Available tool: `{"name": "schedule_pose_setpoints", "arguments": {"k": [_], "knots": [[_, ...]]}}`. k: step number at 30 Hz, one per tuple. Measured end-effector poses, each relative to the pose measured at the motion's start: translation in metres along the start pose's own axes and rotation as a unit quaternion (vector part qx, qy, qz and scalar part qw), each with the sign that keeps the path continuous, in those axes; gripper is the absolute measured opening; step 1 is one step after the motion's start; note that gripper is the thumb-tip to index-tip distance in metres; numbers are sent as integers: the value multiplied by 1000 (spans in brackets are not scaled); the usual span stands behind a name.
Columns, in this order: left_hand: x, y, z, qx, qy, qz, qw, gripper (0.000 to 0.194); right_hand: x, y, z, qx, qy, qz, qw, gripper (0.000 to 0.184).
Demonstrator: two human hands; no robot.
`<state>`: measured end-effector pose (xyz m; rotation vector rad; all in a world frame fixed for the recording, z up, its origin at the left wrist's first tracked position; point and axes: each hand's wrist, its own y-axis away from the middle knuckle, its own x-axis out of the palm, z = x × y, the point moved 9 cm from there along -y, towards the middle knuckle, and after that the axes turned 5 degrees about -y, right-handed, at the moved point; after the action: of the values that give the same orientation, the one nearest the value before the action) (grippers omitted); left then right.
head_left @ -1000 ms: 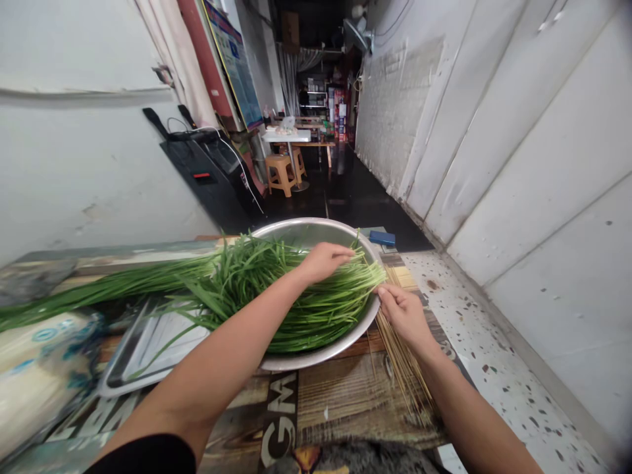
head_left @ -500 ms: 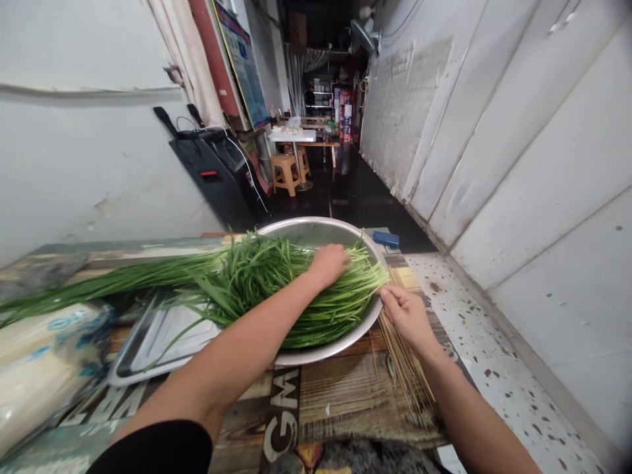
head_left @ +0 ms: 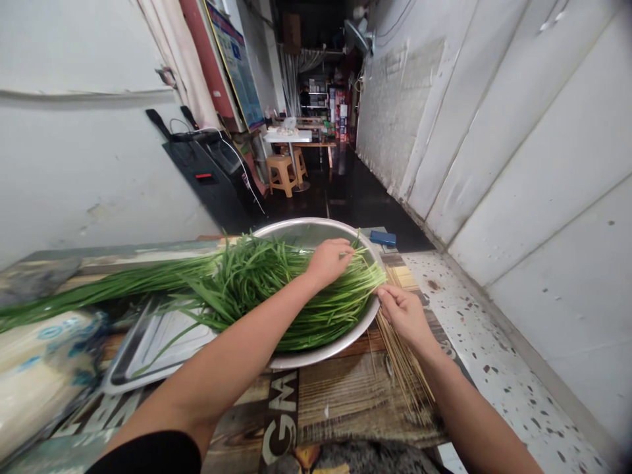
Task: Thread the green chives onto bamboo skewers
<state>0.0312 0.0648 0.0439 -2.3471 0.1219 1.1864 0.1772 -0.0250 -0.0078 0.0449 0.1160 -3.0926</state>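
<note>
Long garlic chives (head_left: 266, 266) fill a wide metal basin (head_left: 316, 359), their pale stem ends gathered toward its right side. My left hand (head_left: 328, 263) reaches over the pile with fingers bent, closed on a few chive stems near the pale ends. At the basin's right rim, my right hand (head_left: 402, 315) is pinched closed, thumb against forefinger, beside the stem tips. What lies in that pinch is too small to make out. Thin bamboo skewers (head_left: 402, 372) lie on the table under and beside my right hand.
More chives (head_left: 113, 286) stretch leftward over a metal tray (head_left: 118, 378). A plastic bag with pale contents (head_left: 44, 375) sits at the left. Beyond the basin lies a small blue box (head_left: 383, 238). Walls flank both sides; stools (head_left: 281, 174) and a white table (head_left: 288, 137) stand farther back.
My left hand has lifted slightly, its fingers stretching a little farther right over the stems. My right hand stays pinched at the rim. The view has shifted slightly.
</note>
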Motion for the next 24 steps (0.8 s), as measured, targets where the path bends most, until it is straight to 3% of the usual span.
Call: {"name": "schedule_pose_setpoints", "arguments": {"k": [5,14,24], "knots": [[11,1,1,-40,78,63,994,24,0,0,1,-2,6,-1,1000,33],[14,4,10,-97,164,69,979,24,0,1,2,11,-4,-3,1000,31],[11,5,9,-92,173,65,978,27,2,2,3,8,0,5,1000,32]]}}
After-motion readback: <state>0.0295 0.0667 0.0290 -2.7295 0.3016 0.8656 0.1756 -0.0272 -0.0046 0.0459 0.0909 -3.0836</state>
